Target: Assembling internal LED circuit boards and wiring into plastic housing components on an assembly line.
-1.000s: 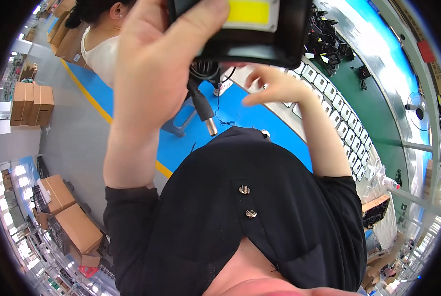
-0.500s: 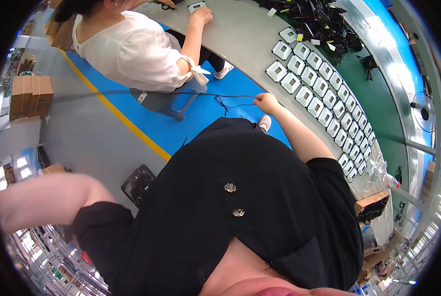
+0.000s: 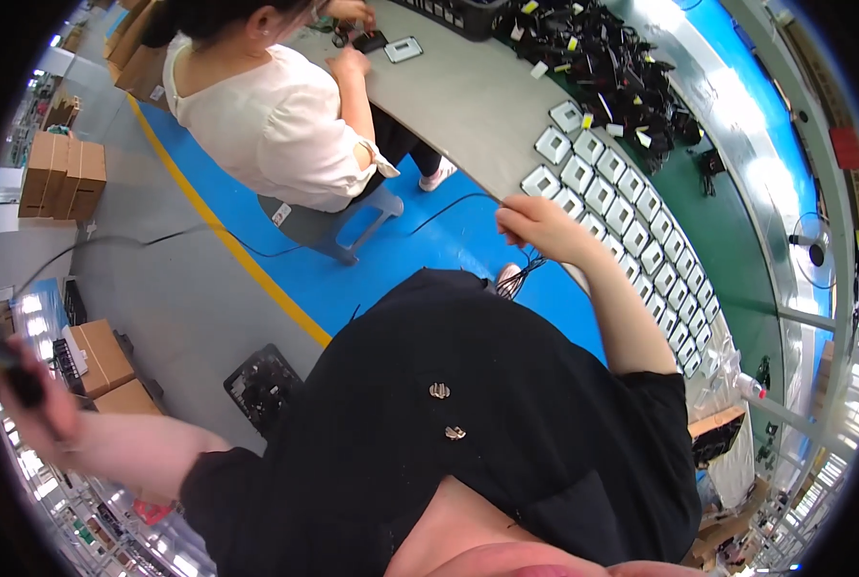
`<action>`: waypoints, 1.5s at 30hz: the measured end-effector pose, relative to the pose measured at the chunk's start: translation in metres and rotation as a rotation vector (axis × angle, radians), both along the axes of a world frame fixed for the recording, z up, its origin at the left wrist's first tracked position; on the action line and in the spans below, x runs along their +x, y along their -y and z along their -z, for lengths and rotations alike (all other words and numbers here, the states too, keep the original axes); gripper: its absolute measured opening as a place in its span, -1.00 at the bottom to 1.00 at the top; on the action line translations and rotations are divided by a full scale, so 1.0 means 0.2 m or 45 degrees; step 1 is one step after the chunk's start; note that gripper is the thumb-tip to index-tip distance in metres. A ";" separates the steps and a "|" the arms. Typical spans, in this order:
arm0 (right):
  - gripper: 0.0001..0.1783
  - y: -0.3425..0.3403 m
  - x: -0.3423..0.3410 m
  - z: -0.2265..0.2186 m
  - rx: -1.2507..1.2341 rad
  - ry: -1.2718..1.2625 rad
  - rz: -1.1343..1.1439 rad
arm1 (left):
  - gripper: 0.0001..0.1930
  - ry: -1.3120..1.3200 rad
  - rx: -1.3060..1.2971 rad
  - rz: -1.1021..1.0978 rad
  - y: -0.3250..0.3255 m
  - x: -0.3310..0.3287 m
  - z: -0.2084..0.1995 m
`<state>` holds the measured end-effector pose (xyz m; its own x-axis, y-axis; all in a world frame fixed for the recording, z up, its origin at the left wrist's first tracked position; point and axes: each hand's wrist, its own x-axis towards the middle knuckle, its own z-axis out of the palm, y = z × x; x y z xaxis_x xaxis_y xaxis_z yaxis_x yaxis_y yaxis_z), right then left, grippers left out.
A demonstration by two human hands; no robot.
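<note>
My right hand (image 3: pixel 540 229) is closed on a thin black cable (image 3: pixel 449 204) beside the near edge of the worktable. Loose loops of cable (image 3: pixel 530 274) hang below its fingers. From there the cable runs slackly across to the left, over the stool and the floor. At the far left, my left hand (image 3: pixel 52 399) is raised and wrapped round a small black object (image 3: pixel 21 383). Motion and the picture's rim blur that object, so its kind does not show. The cable curves down toward this hand; where it joins is unclear.
Rows of white square frames (image 3: pixel 631 207) cover the curved worktable (image 3: pixel 449 96). Black cabled parts (image 3: pixel 593 67) are heaped beyond them. A co-worker in a white top (image 3: pixel 266 115) sits at far left, handling small parts. Cardboard boxes (image 3: pixel 62 176) and a black tray (image 3: pixel 264 389) stand on the floor.
My left hand has come into view at the left rim with the black object. The cable, stretched nearly straight before, now sags. The right hand has turned and moved slightly nearer.
</note>
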<state>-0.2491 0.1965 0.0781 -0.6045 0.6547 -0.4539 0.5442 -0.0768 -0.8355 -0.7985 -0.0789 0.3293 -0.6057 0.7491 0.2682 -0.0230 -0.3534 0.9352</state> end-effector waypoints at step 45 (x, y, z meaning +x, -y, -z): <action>-0.84 -1.69 -0.37 0.56 -0.181 0.095 0.778 | -0.84 -0.422 -0.767 -0.041 -0.48 1.46 1.00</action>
<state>-0.3221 0.5341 -0.0332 -0.1034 0.8020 -0.5883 0.4234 -0.4997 -0.7557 -0.5067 0.0179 0.1289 -0.5879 0.8088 -0.0144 0.3000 0.2346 0.9247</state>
